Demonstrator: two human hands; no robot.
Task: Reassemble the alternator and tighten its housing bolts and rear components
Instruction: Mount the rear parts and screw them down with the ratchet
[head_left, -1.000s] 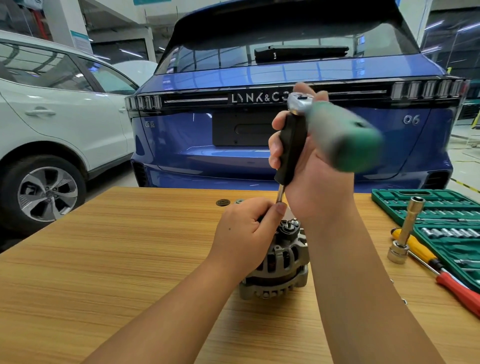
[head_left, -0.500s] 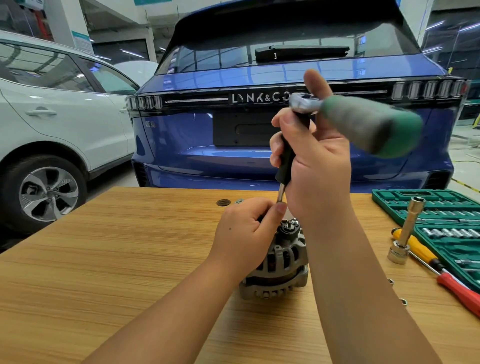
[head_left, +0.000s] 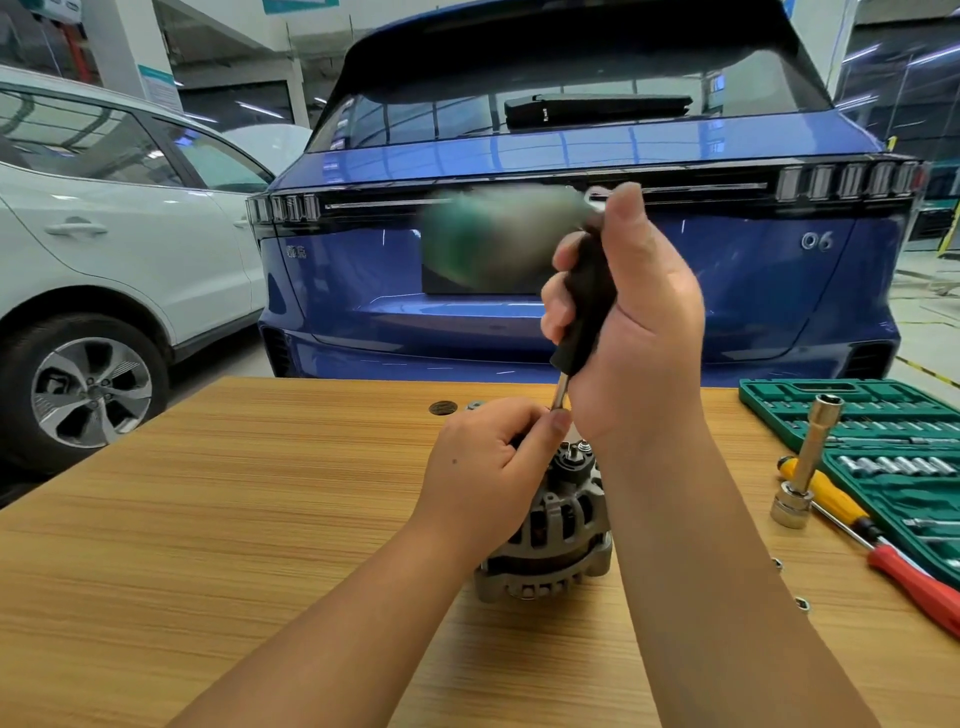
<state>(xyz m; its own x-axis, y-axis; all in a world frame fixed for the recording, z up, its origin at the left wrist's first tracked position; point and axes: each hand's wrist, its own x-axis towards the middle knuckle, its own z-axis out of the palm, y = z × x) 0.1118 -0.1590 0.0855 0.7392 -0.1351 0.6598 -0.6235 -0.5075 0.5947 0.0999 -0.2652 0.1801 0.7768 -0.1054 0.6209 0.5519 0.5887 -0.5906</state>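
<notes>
- Wood-grain desk; alternator upright near its middle, far edge behind.
- Blue car beyond; white car left of it.
- Socket case right of alternator.
- Left hand fingers curled atop alternator; right hand grips black driver handle, blurred ratchet on top.

A car workshop or service hall: a blue SUV and a white car are parked indoors on a pale floor behind a wooden workbench carrying a green socket set and screwdrivers
</notes>
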